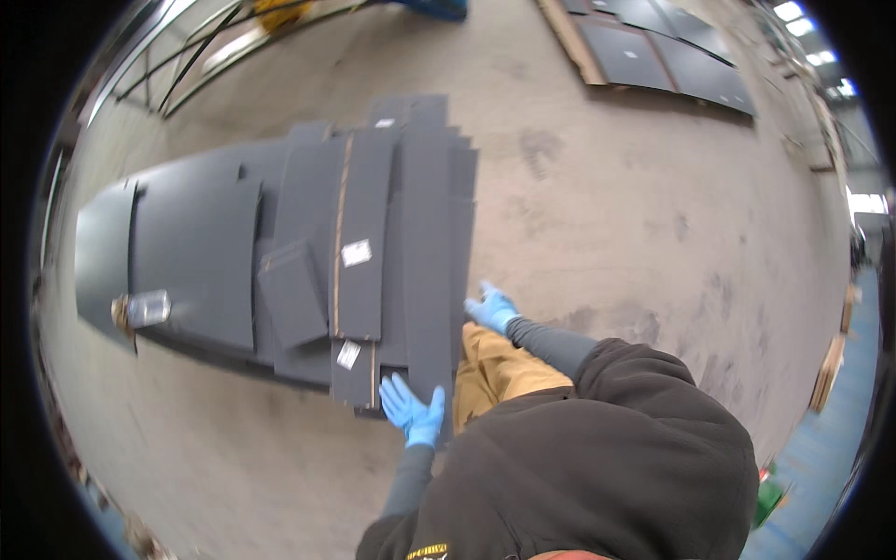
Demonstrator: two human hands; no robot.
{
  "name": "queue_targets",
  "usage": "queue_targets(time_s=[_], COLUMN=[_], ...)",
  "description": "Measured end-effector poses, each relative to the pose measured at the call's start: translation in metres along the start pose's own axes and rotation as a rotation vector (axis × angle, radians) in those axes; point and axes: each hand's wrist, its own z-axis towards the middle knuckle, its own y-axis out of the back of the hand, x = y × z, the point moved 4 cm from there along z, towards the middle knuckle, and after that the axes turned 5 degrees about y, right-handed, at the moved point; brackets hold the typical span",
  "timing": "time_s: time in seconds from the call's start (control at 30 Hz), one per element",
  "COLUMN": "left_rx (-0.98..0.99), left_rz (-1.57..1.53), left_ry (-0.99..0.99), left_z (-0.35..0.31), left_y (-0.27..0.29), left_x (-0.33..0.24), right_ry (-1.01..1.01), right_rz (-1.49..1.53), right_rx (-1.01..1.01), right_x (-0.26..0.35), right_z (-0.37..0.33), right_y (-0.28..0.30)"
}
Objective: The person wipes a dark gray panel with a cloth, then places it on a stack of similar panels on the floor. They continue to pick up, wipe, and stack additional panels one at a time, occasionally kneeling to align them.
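A long dark grey panel (427, 233) lies along the right side of a stack of flat grey panels. My left hand (412, 411), in a blue glove, is open with its fingers spread over the panel's near end. Whether it touches the panel I cannot tell. My right hand (492, 308), also gloved in blue, is beside the stack's right edge, its fingers apart and nothing in them. Left of the long panel lies a narrower grey panel (362, 224) with a tan strip and a white label (356, 253). A small loose panel (292, 294) rests askew beside it.
Wide grey sheets (196, 252) extend to the left, with a clear plastic object (149, 308) on them. More panels (644, 56) lie at the far right on the concrete floor (588, 196). A metal frame (187, 65) stands at the far left. Something green (768, 499) is at lower right.
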Motion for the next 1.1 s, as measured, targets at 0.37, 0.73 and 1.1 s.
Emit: queue_targets(time_s=[0.37, 0.73, 1.1], left_rx=[0.095, 0.103, 0.069], left_rz=[0.069, 0.049, -0.01], left_ry=[-0.081, -0.053, -0.056], left_z=[-0.012, -0.015, -0.014], left_y=[-0.016, -0.025, -0.014], left_x=[0.005, 0.007, 0.004], right_ry=[0.047, -0.014, -0.003], right_rz=[-0.056, -0.144, -0.116], right_rx=[-0.021, 0.067, 0.074], right_x=[0.007, -0.01, -0.02], right_z=[-0.039, -0.055, -0.039], right_y=[0.004, -0.005, -0.012])
